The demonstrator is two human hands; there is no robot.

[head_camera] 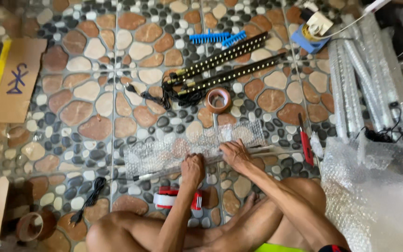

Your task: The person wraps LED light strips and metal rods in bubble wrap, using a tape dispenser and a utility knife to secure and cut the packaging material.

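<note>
Both my left hand [192,169] and right hand [235,155] press flat on a half-rolled bubble wrap sheet [197,144] around one light bar; two bare light bars [225,65] wait mid-floor.

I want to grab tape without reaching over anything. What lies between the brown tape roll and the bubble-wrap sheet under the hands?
Only bare tiled floor, in the head view.
</note>
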